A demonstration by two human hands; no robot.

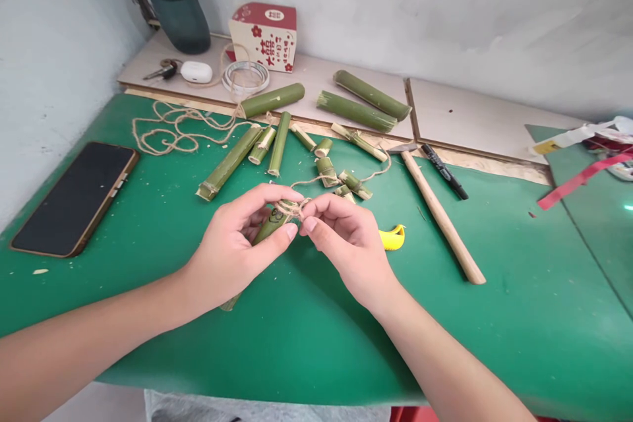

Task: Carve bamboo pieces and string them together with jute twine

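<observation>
My left hand (237,237) is closed around a green bamboo piece (270,225) that has a dark drawn mark near its upper end. Twine (289,208) is wound round that end. My right hand (349,244) pinches the twine at the wrapped end, thumb against the fingers. A tail of twine runs from there toward the short bamboo offcuts (326,170) beyond. The bamboo's lower end shows below my left wrist; its middle is hidden by the hand.
A phone (76,198) lies at left, loose twine (173,128) behind it. A hammer (442,217), black marker (444,171) and partly hidden yellow tool (393,238) lie at right. On the back ledge stand a bottle (173,0), a box (264,36), tape rolls (246,77) and longer bamboo (356,111).
</observation>
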